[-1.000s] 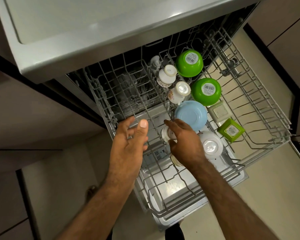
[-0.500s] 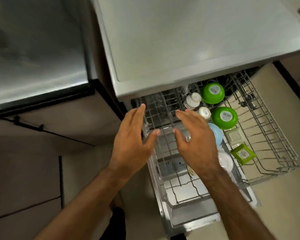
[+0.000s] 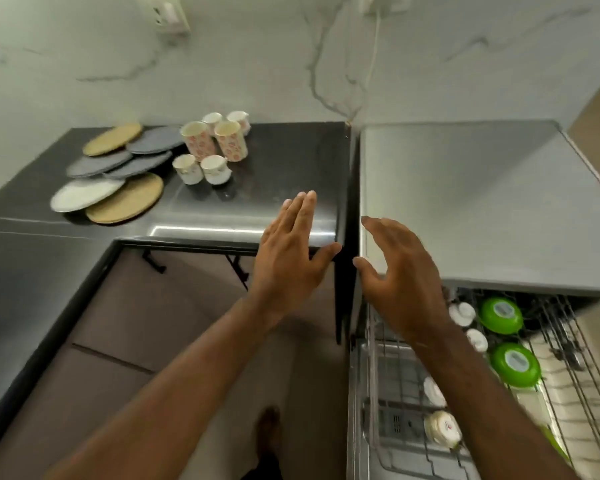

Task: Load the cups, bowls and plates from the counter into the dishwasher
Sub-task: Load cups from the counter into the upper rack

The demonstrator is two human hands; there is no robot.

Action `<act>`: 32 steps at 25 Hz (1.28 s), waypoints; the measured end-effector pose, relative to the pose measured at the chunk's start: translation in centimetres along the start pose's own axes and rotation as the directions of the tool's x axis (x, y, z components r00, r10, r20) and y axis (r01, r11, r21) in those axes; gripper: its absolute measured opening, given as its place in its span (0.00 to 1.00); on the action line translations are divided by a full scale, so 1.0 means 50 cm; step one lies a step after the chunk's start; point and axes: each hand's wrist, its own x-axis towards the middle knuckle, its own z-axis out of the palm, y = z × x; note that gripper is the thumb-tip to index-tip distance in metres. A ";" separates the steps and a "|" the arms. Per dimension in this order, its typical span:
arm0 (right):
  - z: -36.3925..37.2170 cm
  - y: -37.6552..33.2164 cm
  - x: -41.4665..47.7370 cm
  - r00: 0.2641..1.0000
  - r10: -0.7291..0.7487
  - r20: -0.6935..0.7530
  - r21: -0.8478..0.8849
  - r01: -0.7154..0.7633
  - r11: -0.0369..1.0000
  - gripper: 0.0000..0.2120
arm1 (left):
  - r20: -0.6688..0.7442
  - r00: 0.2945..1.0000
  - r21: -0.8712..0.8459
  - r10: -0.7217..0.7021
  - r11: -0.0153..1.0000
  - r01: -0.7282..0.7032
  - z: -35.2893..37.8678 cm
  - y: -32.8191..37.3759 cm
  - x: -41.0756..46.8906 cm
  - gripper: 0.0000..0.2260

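Your left hand (image 3: 290,261): empty, fingers spread
Your right hand (image 3: 400,277): empty, fingers loosely apart
Counter (image 3: 291,161): cups (image 3: 213,147) beside plates (image 3: 115,171)
Rack (image 3: 568,393): green bowls (image 3: 501,315)

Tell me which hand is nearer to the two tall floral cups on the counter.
Left. The left hand hovers open over the counter's front edge, in front of and to the right of the tall floral cups. The right hand is farther right, above the dishwasher.

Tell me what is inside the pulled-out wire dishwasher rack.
Two upside-down green bowls and several small white cups. The right forearm covers the rack's middle, hiding anything there.
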 end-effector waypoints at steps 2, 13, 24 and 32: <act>-0.002 -0.051 0.029 0.998 -0.058 0.037 0.004 0.058 0.998 0.29 | -0.051 0.998 0.038 -0.044 0.998 0.046 -0.057 -0.029 0.000 0.39; 0.253 -0.234 0.281 0.985 -0.068 0.160 0.061 0.059 0.996 0.33 | -0.108 0.958 0.045 -0.265 0.962 0.271 -0.208 -0.393 0.149 0.40; 0.680 -0.258 0.561 0.878 0.325 0.352 0.082 -0.375 0.924 0.45 | 0.039 0.808 -0.176 -0.588 0.792 0.585 -0.133 -0.781 0.391 0.51; 0.808 -0.237 0.684 0.835 0.416 0.361 0.100 -0.478 0.872 0.53 | 0.120 0.784 -0.298 -0.609 0.731 0.614 -0.092 -0.905 0.503 0.54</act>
